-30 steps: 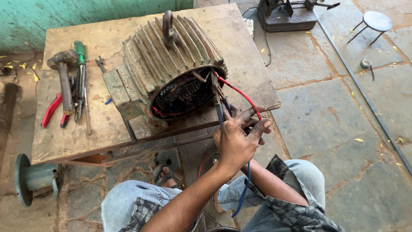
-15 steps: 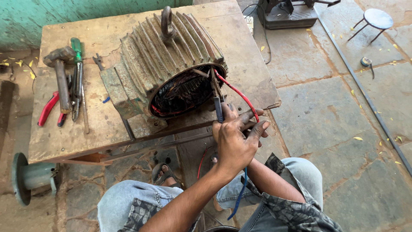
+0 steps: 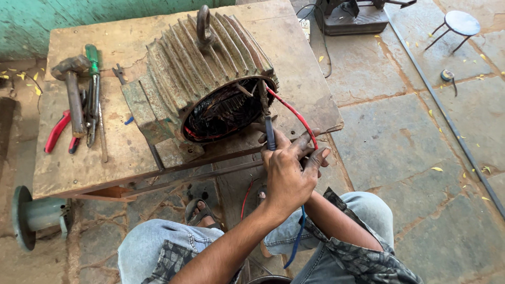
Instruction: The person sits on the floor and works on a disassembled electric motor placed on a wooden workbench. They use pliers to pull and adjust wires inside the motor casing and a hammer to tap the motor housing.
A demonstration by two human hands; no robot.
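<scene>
A ribbed grey motor housing (image 3: pixel 202 63) lies on its side on a wooden table (image 3: pixel 105 158), with its open end and dark windings (image 3: pixel 226 110) facing me. My left hand (image 3: pixel 286 176) is closed around a blue-grey tool handle (image 3: pixel 270 134). The tool's metal shaft reaches into the rim of the opening. My right hand (image 3: pixel 314 150) lies mostly under the left. Its fingers curl around a red wire (image 3: pixel 292 113) that arcs out of the windings. A blue wire (image 3: pixel 297 239) hangs below my hands.
A hammer (image 3: pixel 73 94), a green-handled tool (image 3: pixel 93 89), red-handled pliers (image 3: pixel 55 131) and a small spanner (image 3: pixel 120 73) lie on the table's left part. A green flanged part (image 3: pixel 31 215) sits on the stone floor at left. A machine (image 3: pixel 350 16) and a small stool (image 3: pixel 460 23) stand at the back right.
Both hands stay clasped at the table's front edge around the tool and the red wire. Only the view has shifted slightly.
</scene>
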